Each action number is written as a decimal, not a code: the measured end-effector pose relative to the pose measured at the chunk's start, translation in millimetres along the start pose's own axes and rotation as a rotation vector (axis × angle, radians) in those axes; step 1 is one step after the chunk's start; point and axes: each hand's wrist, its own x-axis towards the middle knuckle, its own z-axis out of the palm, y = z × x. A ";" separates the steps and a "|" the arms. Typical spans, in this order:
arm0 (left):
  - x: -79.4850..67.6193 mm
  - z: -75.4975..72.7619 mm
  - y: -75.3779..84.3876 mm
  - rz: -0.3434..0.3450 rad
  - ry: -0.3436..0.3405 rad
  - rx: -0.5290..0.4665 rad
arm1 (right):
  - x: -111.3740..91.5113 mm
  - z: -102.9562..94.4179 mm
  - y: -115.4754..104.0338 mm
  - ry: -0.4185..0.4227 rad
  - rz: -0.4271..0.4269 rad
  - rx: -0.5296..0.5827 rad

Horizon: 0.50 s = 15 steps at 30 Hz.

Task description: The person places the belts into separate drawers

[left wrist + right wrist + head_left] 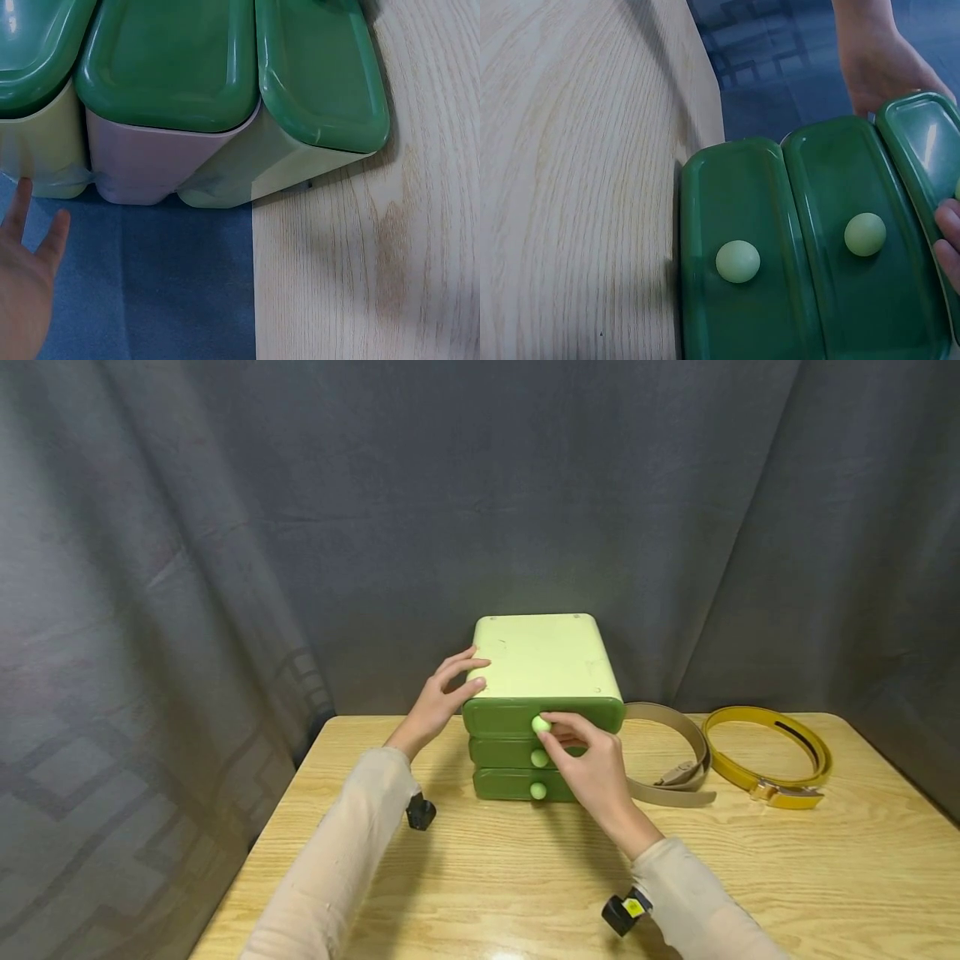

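Well, mid-frame, the right hand pinches the top knob; the left hand, fingers spread, touches the drawer box.

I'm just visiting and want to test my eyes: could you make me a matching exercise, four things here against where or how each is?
1. Top knob
2. Pale chest top
3. Tan belt
4. Yellow belt

A. Between the chest and another belt
B. Touched by the left hand
C. Farthest right on the table
D. Pinched in the right hand's grip

Pairs: 1-D, 2-B, 3-A, 4-C
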 end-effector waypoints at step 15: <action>-2.1 -1.0 0.0 -0.009 -0.005 0.001 | -0.5 2.3 1.4 0.000 -0.009 -0.004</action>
